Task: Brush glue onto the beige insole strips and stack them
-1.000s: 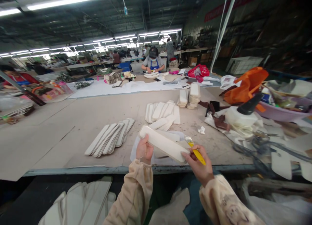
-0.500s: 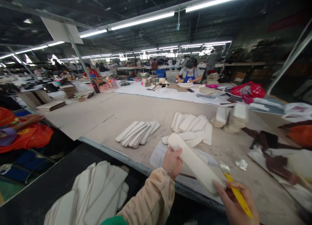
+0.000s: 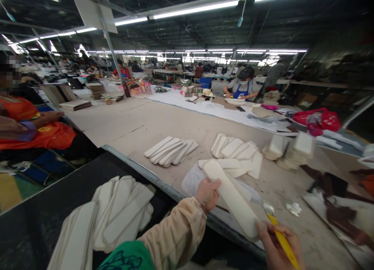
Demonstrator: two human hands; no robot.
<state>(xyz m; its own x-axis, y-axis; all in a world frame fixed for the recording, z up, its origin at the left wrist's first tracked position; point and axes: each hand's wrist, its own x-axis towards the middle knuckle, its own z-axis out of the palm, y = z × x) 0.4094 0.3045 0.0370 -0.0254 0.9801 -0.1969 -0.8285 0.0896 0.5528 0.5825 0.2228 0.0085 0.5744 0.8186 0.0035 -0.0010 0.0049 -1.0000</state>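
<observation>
A long, flat, cream-coloured strip with rounded ends (image 3: 232, 200) lies slantwise between both hands, over the near edge of the beige-covered counter (image 3: 128, 126). The left hand (image 3: 207, 196) grips its left long edge close to the far end, thumb pressed on the upper face, fingers hidden beneath. The right hand (image 3: 274, 242) pinches the near end at its right corner while also closing round a yellow-handled tool with a white-smeared tip (image 3: 283, 239), which points away, just right of the strip. Beyond the left hand, a fanned row of similar white strips (image 3: 172, 151) rests on the counter; a white crumpled clump (image 3: 293, 209) sits near the tool's tip
</observation>
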